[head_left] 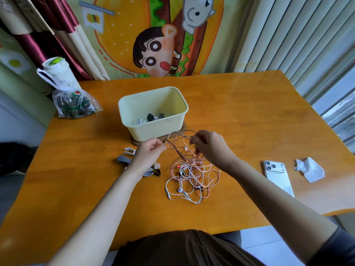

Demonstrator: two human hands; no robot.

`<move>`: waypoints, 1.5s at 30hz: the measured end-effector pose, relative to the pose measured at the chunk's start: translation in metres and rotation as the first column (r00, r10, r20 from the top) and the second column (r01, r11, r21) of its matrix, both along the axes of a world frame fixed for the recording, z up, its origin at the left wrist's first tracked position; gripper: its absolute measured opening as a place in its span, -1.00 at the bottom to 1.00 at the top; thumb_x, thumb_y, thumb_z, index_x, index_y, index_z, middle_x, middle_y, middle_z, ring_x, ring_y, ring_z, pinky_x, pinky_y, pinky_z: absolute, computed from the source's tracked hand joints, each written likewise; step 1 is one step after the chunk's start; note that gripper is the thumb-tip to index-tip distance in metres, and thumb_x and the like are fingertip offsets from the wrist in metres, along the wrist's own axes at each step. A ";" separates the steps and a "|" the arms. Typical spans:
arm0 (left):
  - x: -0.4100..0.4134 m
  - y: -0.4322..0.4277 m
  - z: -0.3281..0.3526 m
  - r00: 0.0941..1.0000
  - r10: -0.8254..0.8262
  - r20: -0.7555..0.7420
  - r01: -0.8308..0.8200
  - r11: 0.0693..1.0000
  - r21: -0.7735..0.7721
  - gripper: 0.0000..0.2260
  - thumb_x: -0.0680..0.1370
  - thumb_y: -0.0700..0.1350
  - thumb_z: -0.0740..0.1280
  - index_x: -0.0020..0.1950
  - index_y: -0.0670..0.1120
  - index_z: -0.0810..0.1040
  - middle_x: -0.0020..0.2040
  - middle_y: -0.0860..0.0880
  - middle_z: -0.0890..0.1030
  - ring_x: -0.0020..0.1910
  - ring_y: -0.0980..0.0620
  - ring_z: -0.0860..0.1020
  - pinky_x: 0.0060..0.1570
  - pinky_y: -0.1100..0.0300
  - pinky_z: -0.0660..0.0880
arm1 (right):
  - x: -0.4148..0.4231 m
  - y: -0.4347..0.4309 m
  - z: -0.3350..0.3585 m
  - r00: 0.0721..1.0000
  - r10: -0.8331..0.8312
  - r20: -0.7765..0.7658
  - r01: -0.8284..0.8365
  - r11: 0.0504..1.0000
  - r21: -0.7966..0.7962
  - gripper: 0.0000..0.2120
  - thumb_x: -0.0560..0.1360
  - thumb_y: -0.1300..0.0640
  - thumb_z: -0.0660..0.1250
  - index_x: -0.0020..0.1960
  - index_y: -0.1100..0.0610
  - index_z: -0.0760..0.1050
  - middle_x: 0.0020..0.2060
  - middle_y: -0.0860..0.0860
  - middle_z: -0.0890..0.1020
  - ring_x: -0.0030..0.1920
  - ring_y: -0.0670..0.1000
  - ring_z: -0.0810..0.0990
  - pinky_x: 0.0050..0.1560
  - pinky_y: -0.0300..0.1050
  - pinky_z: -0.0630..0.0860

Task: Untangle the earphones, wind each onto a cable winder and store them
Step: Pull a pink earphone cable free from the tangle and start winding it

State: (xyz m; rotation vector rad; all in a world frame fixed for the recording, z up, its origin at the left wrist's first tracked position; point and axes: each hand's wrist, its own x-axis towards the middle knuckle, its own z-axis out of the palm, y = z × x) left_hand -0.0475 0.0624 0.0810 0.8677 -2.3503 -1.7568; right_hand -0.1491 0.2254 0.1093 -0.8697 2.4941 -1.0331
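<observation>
Tangled earphones [189, 175] are raised at the far end, one strand stretched sideways, pinched by left hand [148, 152] and right hand [208, 148].

Wooden table [240, 116], cartoon wall hanging [153, 35], vertical blinds [288, 35]

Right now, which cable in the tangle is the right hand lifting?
The pink cable: its loops rise to the right hand, while the white cable lies flat on the table.

Looks like I'm in somebody's home.
I see a wooden table [230, 104] against a cartoon burger wall cloth [123, 35], satin curtains [38, 45], window blinds [288, 35], plus a phone [278, 175] and a takeaway cup [57, 72].
</observation>
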 end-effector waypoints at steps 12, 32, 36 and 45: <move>-0.006 0.024 -0.008 1.000 0.012 -0.016 -0.009 0.976 0.217 -0.86 0.52 -0.12 0.40 0.00 -0.09 0.47 -0.14 -0.07 0.57 -0.19 0.01 0.53 -0.27 0.18 0.41 | 0.008 0.003 0.007 0.982 0.179 0.068 -0.181 0.983 0.020 -0.81 0.58 0.12 0.24 -0.16 0.10 0.56 -0.41 -0.16 0.57 -0.57 -0.16 0.37 -0.54 -0.38 0.23; 0.013 -0.024 -0.076 0.957 0.056 0.286 0.048 0.938 -0.344 -0.82 0.48 -0.24 0.42 -0.01 -0.04 0.50 0.12 -0.10 0.56 0.10 -0.06 0.53 -0.05 0.16 0.44 | -0.008 0.021 0.008 0.995 0.100 0.008 -0.099 0.971 0.218 -0.80 0.52 0.14 0.35 0.08 0.21 0.60 -0.06 0.04 0.64 -0.32 -0.28 0.43 -0.34 -0.52 0.33; 0.002 -0.007 -0.056 0.979 -0.031 0.202 0.101 0.932 -0.347 -0.67 0.53 -0.39 0.26 0.20 -0.05 0.48 0.24 -0.06 0.49 0.08 0.03 0.50 -0.05 0.33 0.44 | -0.011 0.020 0.000 0.984 0.178 -0.014 -0.158 0.907 0.389 -0.76 0.55 0.14 0.30 0.18 0.19 0.56 0.11 0.12 0.59 0.06 -0.01 0.54 -0.04 -0.31 0.39; -0.031 0.039 0.000 0.907 -0.355 -0.228 0.357 0.934 -0.035 -0.88 0.61 -0.18 0.25 0.05 0.00 0.54 -0.26 0.07 0.57 -0.19 0.09 0.56 -0.13 0.14 0.50 | -0.010 0.015 0.025 0.965 0.060 -0.256 -0.013 0.983 0.181 -0.78 0.59 0.16 0.17 -0.05 0.17 0.59 -0.27 0.08 0.60 -0.36 0.02 0.41 -0.33 -0.08 0.31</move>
